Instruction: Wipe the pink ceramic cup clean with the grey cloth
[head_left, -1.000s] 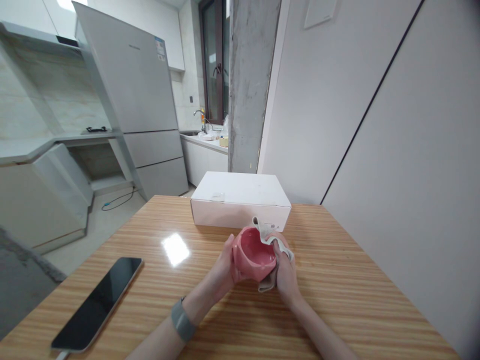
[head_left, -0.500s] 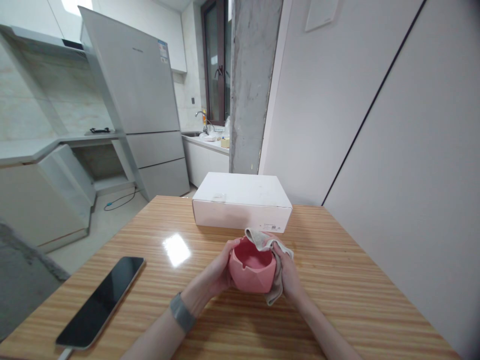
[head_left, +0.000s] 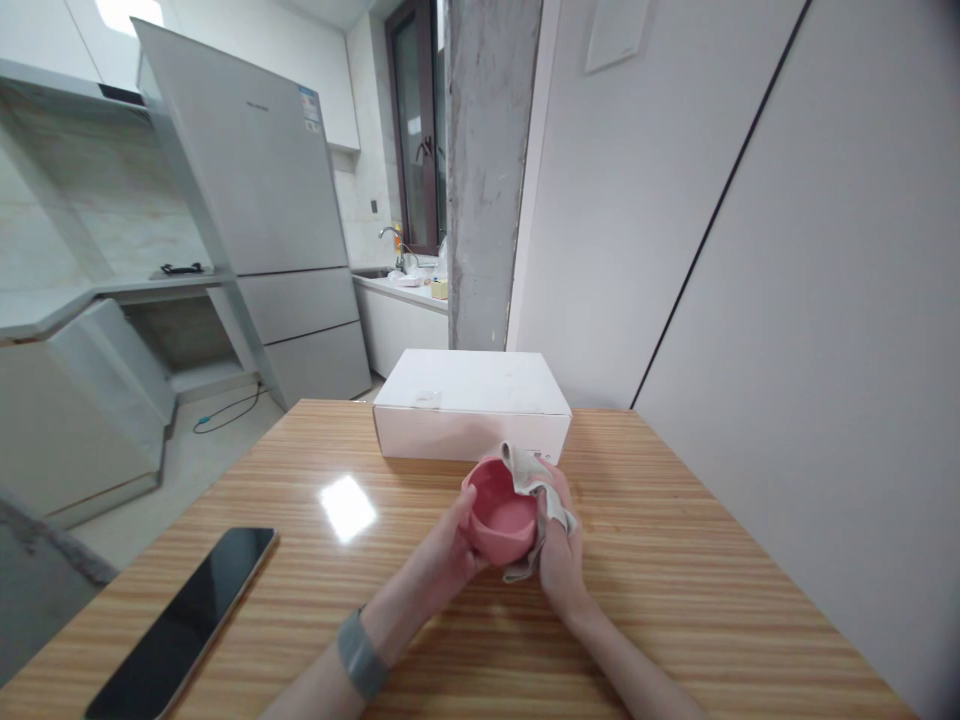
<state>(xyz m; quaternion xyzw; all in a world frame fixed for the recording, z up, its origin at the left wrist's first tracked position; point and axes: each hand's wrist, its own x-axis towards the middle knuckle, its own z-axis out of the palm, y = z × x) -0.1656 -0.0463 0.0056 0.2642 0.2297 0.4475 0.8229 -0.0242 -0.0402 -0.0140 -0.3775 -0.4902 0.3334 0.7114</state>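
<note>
A pink faceted ashtray with a notched rim is held up over the table, its hollow tilted toward me. My left hand is closed around its left side, thumb at the rim and fingers underneath. On the other side my right hand grips a light grey cloth and presses it against the ashtray's right wall. Part of the cloth folds over the rim, and a corner hangs below. The fingers of the right hand are partly covered by the cloth.
Behind the hands a white cardboard box lies on the striped wooden table. A black-screened phone rests at the left. Past the table stand a fridge and a sink counter; a wall runs along the right.
The ashtray has turned and tipped so that its inside faces me more. My right hand and the cloth have shifted round its right side. The view has moved slightly.
</note>
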